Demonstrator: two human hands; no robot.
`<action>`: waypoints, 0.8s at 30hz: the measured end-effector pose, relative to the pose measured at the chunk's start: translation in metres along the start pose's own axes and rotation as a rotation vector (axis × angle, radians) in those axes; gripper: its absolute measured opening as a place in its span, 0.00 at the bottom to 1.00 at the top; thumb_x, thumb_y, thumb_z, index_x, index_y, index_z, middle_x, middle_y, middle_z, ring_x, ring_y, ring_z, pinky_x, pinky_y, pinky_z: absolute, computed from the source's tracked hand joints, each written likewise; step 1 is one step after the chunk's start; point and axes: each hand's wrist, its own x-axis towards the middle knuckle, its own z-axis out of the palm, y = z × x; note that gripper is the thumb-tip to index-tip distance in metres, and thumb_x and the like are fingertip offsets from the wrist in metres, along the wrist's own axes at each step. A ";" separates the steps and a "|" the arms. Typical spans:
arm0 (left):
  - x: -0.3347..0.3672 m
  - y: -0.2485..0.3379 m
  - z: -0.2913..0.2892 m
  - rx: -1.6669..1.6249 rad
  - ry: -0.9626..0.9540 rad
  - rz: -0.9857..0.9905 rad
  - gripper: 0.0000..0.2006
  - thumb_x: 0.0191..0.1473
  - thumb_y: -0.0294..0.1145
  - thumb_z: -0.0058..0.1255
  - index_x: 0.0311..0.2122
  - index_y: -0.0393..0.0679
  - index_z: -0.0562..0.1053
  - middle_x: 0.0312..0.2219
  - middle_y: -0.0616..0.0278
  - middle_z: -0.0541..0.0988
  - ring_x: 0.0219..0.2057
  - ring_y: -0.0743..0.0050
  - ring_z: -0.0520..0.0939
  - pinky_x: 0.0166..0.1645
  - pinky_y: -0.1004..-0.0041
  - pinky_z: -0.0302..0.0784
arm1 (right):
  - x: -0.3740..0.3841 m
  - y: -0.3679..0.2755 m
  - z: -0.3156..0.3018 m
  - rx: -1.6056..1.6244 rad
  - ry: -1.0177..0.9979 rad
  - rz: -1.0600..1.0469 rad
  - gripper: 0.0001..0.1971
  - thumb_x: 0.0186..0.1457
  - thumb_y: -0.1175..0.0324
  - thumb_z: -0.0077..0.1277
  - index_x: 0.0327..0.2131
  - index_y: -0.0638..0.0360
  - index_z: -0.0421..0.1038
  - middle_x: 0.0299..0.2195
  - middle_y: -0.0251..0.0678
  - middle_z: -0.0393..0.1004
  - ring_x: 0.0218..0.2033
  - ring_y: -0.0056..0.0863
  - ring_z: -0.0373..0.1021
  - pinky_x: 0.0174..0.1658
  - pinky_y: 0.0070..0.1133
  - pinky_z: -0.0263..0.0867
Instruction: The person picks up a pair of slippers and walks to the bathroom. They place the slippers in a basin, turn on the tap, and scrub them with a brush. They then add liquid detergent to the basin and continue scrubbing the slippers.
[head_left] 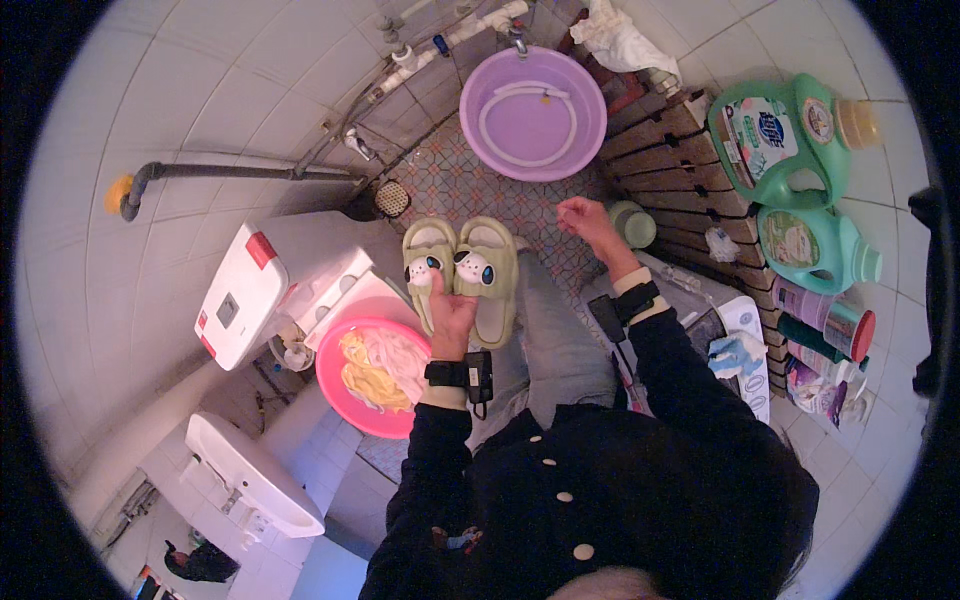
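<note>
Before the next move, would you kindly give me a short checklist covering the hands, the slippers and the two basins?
1. Pair of green slippers in the left hand: ok, side by side.
2. Right hand free: ok, nothing visible in it.
3. Purple basin free of objects: not ok, a pale hose lies looped inside.
4. Water in the purple basin: cannot tell.
5. Pink basin free of cloth: not ok, yellow cloth and pink cloth lie in it.
</note>
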 end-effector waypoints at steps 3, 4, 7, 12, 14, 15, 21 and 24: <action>0.023 0.000 0.008 -0.504 0.147 -0.180 0.24 0.54 0.40 0.44 0.53 0.42 0.58 0.46 0.54 0.69 0.48 0.62 0.69 0.51 0.64 0.66 | 0.007 -0.008 -0.006 -0.102 0.099 -0.059 0.07 0.50 0.66 0.49 0.25 0.59 0.67 0.20 0.26 0.67 0.21 0.14 0.61 0.25 0.15 0.58; 0.032 -0.001 0.013 -0.823 0.136 -0.251 0.24 0.54 0.41 0.45 0.53 0.42 0.59 0.47 0.55 0.68 0.49 0.61 0.68 0.53 0.61 0.64 | 0.005 -0.011 -0.009 -0.120 0.133 -0.074 0.08 0.49 0.67 0.48 0.22 0.60 0.67 0.18 0.27 0.67 0.20 0.15 0.61 0.24 0.16 0.58; 0.048 -0.003 0.022 -0.782 0.191 -0.321 0.23 0.53 0.44 0.44 0.51 0.43 0.62 0.48 0.56 0.67 0.52 0.57 0.65 0.57 0.56 0.58 | -0.021 -0.016 -0.014 -0.064 0.221 -0.018 0.11 0.48 0.66 0.49 0.17 0.60 0.66 0.15 0.26 0.65 0.18 0.15 0.60 0.22 0.18 0.56; 0.039 0.017 0.027 -0.301 -0.116 -0.264 0.22 0.56 0.47 0.38 0.50 0.43 0.62 0.47 0.58 0.68 0.49 0.61 0.68 0.55 0.59 0.61 | -0.102 -0.026 0.000 -0.111 0.307 -0.043 0.17 0.48 0.64 0.49 0.11 0.57 0.59 0.11 0.21 0.55 0.16 0.12 0.50 0.18 0.19 0.47; 0.033 0.028 0.023 -0.458 -0.156 -0.336 0.23 0.56 0.47 0.39 0.51 0.42 0.62 0.48 0.58 0.67 0.49 0.61 0.68 0.55 0.59 0.61 | -0.144 -0.027 0.017 -0.008 0.385 0.023 0.19 0.49 0.63 0.48 0.11 0.56 0.58 0.11 0.21 0.54 0.15 0.12 0.50 0.18 0.18 0.46; 0.029 0.034 0.022 -0.608 -0.225 -0.425 0.22 0.56 0.45 0.39 0.51 0.41 0.61 0.48 0.57 0.67 0.49 0.62 0.68 0.55 0.62 0.62 | -0.165 -0.025 0.027 0.075 0.404 0.045 0.19 0.50 0.62 0.48 0.10 0.55 0.57 0.11 0.20 0.54 0.15 0.11 0.49 0.18 0.18 0.46; -0.014 0.080 0.034 0.067 -0.450 -0.339 0.21 0.54 0.26 0.42 0.52 0.36 0.55 0.46 0.53 0.67 0.47 0.66 0.70 0.51 0.70 0.67 | -0.274 -0.015 0.077 0.305 0.539 0.077 0.12 0.56 0.61 0.43 0.21 0.54 0.62 0.15 0.21 0.58 0.15 0.10 0.52 0.18 0.12 0.48; -0.051 0.128 0.047 0.463 -0.767 -0.141 0.26 0.49 0.23 0.46 0.53 0.35 0.54 0.45 0.54 0.68 0.46 0.67 0.71 0.50 0.71 0.68 | -0.315 -0.023 0.105 0.444 0.669 0.062 0.10 0.56 0.62 0.43 0.25 0.55 0.64 0.16 0.21 0.59 0.15 0.10 0.52 0.19 0.11 0.48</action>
